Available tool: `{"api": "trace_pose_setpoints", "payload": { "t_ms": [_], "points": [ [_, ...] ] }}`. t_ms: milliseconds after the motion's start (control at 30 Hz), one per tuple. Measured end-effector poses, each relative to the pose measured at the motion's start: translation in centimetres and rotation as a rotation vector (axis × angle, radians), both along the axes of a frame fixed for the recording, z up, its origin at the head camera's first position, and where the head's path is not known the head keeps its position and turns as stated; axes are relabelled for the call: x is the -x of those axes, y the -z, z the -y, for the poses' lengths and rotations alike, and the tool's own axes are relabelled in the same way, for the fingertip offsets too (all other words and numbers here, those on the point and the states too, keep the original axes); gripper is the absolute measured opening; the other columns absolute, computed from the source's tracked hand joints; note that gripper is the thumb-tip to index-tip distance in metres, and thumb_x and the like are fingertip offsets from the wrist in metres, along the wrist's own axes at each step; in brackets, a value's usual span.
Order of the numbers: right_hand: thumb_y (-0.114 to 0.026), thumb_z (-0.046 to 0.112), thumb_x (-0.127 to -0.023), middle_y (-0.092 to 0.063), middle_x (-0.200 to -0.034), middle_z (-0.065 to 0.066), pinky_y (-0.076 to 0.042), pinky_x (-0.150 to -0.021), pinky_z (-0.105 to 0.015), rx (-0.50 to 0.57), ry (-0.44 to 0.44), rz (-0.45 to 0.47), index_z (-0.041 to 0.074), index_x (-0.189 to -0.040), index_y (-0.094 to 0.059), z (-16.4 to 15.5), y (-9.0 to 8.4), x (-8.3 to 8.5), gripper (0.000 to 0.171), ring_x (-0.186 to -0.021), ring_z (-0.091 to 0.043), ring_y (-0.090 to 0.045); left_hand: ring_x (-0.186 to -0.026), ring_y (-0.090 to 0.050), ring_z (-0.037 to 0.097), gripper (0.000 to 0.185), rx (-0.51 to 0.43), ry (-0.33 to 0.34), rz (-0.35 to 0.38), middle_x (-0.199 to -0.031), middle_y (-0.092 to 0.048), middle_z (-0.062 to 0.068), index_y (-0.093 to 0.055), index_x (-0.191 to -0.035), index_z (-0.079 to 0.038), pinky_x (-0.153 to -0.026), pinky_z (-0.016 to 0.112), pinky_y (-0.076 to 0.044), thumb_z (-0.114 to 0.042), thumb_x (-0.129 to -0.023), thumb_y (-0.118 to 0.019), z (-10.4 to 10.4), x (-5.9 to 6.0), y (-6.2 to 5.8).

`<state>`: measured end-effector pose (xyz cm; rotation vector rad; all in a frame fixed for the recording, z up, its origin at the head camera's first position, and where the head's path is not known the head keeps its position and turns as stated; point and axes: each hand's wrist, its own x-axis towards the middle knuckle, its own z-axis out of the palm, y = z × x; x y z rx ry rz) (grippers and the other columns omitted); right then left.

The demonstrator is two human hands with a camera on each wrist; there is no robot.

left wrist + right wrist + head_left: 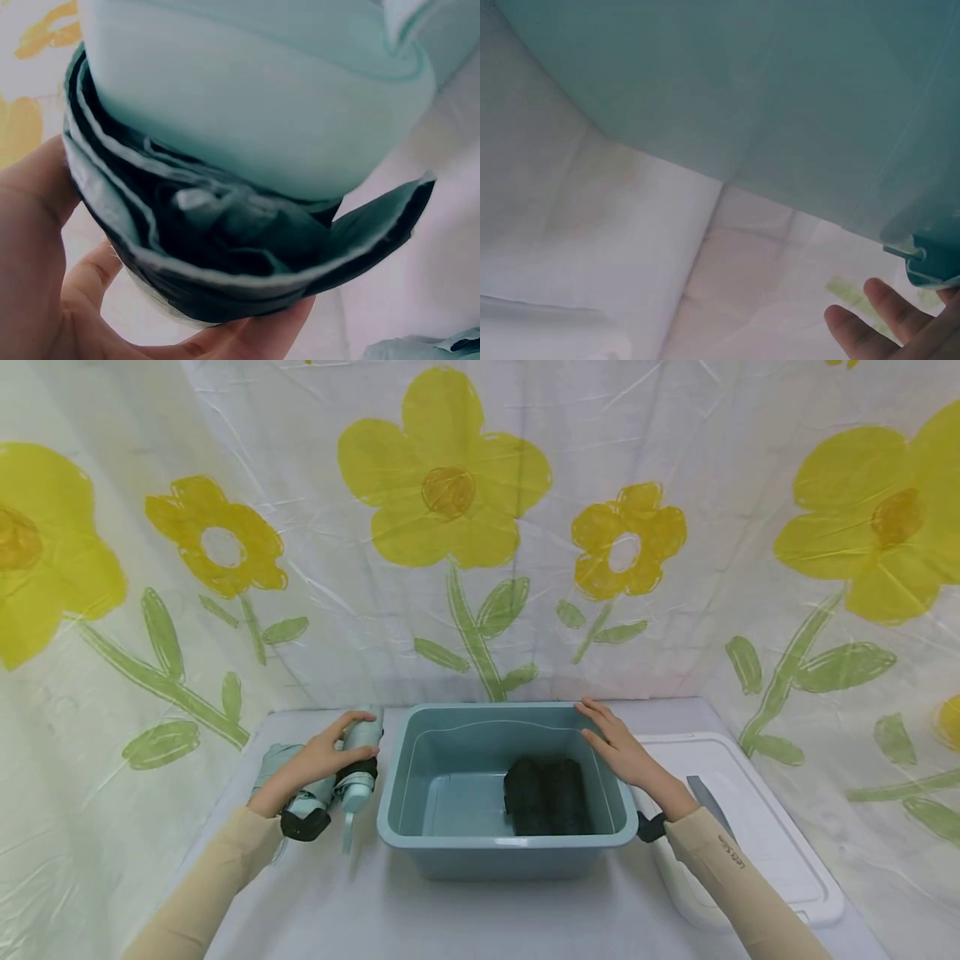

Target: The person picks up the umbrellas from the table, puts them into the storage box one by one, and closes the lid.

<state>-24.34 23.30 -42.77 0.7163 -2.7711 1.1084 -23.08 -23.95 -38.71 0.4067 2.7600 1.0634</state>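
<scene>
My left hand grips a pale green folded umbrella, thumb and fingers curled round its rolled fabric and dark band. In the left wrist view the smooth handle end of this umbrella fills the top, with loose folds below. A second pale green folded umbrella lies just left of it, partly under the wrist. My right hand rests at the back right rim of a blue-green plastic bin, fingers spread. Two black rolled bundles lie side by side in the bin's right half.
A white lid lies right of the bin, partly beneath the right forearm. The table has a pale cover. Behind it hangs a white curtain with yellow flowers, close to the bin's back edge.
</scene>
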Motion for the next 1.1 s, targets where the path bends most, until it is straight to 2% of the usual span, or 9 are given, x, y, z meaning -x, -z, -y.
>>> {"api": "trace_pose_setpoints", "payload": {
  "t_ms": [233,500,733,1100],
  "points": [
    [-0.038,0.025,-0.101,-0.017,-0.152,-0.018,-0.014,-0.104,-0.064,0.006,0.0,0.0,0.005,-0.146,-0.026,0.0,0.2,-0.1,0.05,-0.138,-0.04,-0.015,-0.126,-0.034,0.048,0.059,-0.01,0.014,-0.012,-0.145,-0.03,0.023,-0.034,-0.139,-0.025,-0.086,0.062,-0.039,-0.045,-0.089,-0.058,-0.3,-0.2,-0.8],
    [-0.039,0.022,-0.101,-0.017,-0.152,-0.017,-0.014,-0.104,-0.064,0.003,0.002,0.009,0.005,-0.146,-0.026,0.0,0.1,-0.2,0.05,-0.138,-0.04,-0.015,-0.126,-0.035,0.045,0.059,-0.036,0.03,0.004,-0.144,-0.03,0.022,-0.032,-0.14,-0.025,-0.083,0.057,-0.042,-0.044,-0.09,-0.057,-0.6,-0.4,-1.7],
    [-0.039,0.021,-0.1,-0.017,-0.152,-0.018,-0.015,-0.104,-0.064,0.006,0.006,0.01,0.004,-0.145,-0.027,0.1,-0.1,-0.2,0.049,-0.138,-0.04,-0.015,-0.127,-0.034,0.041,0.057,-0.104,0.035,0.047,-0.143,-0.029,0.02,-0.032,-0.139,-0.028,-0.084,0.052,-0.043,-0.044,-0.09,-0.057,-1.3,-0.5,-2.8],
    [-0.039,0.019,-0.1,-0.016,-0.152,-0.018,-0.014,-0.104,-0.064,0.003,0.005,0.013,0.004,-0.145,-0.026,0.1,-0.2,-0.1,0.049,-0.138,-0.041,-0.015,-0.13,-0.03,0.039,0.057,-0.156,0.031,0.038,-0.151,-0.018,0.011,-0.032,-0.139,-0.029,-0.087,0.054,-0.041,-0.044,-0.09,-0.057,-2.1,-0.5,-3.6]
  ]
}}
